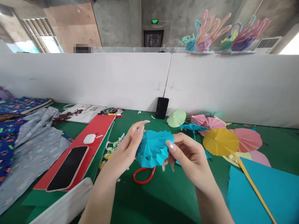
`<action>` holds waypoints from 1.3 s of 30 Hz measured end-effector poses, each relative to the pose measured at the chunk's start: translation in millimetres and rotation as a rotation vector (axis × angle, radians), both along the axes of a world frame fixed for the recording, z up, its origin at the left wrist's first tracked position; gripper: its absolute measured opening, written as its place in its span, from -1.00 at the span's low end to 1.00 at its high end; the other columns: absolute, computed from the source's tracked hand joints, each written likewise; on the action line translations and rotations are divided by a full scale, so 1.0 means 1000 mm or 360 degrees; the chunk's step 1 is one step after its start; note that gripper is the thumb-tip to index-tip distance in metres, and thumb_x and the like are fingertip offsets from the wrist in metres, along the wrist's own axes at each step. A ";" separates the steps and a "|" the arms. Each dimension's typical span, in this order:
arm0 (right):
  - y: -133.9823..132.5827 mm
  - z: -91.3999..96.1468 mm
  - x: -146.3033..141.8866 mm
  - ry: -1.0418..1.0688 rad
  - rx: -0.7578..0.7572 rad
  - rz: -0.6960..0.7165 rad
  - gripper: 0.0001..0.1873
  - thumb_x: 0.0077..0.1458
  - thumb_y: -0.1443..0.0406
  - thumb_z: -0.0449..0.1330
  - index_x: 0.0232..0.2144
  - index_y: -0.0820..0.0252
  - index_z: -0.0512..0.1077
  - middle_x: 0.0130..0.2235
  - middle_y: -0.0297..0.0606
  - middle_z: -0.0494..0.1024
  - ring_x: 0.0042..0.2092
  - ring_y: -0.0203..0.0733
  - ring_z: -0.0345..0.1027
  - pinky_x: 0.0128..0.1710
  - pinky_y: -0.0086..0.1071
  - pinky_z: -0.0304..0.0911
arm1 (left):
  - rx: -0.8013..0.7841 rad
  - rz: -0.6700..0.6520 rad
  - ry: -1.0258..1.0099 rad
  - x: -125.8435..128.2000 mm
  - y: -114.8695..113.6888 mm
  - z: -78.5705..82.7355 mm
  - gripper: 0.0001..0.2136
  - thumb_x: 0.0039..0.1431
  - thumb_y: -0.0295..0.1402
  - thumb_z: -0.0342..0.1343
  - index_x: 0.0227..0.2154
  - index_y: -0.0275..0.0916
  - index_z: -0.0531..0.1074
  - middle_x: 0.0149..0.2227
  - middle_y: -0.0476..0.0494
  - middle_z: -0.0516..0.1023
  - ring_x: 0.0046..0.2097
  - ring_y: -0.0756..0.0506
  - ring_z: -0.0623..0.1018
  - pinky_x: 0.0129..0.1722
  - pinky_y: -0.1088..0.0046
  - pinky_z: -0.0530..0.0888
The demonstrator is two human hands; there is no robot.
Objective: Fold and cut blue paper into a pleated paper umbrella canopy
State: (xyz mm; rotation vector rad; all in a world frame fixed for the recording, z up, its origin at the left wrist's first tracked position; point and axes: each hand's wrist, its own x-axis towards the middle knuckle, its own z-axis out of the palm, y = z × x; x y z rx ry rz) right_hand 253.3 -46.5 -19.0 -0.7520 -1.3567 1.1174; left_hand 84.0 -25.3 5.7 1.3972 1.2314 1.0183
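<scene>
Between my two hands a pleated blue paper piece (153, 147) with zigzag cut edges is spread above the green table. My left hand (129, 144) grips its left side, thumb on top. On the right side, my right hand (185, 152) pinches the edge between thumb and fingers. Below the paper a red handle loop (144, 176) shows, the rest of that tool hidden. To the right lie folded paper umbrellas: a green one (176, 118), a blue one (193, 126), a yellow one (220, 142) and pink ones (246, 140).
A red sheet (98, 130) at left carries a phone (68, 168) and a white earphone case (89, 138). Blue paper (263, 189) with a yellow strip (255, 189) lies at right. A black phone (162, 108) leans on the white partition (116, 79). Paper scraps (111, 152) sit beside my left hand.
</scene>
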 end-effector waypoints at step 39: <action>0.006 -0.007 -0.010 0.0319 -0.0266 0.0136 -0.70 0.19 0.11 0.24 -0.48 0.15 0.35 -0.68 -0.53 0.40 -0.73 -0.48 0.25 -0.78 -0.64 0.04 | 0.0256 0.0147 -0.0542 0.006 0.001 0.000 -0.53 0.01 -0.32 0.35 -0.01 0.08 0.36 -0.26 0.05 0.50 -0.24 -0.06 0.54 -0.36 0.53 0.51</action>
